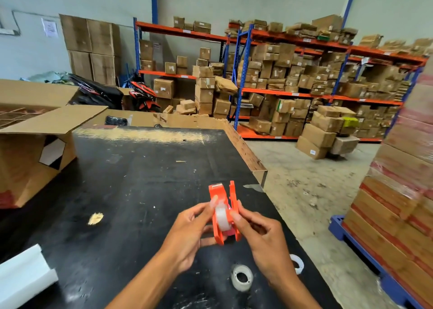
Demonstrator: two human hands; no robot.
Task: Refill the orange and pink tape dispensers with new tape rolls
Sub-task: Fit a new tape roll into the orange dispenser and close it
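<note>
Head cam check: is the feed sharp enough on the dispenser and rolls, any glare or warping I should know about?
Head view: orange dispenser and both hands slightly soft; spare roll readable; wide-angle warping bends the shelving and edges; mild sheen on the black table, no harsh glare.

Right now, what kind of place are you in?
Most likely a warehouse packing area: tall shelving crammed with cardboard boxes, a wrapped pallet stack on the concrete floor, and a scuffed black worktable.
</note>
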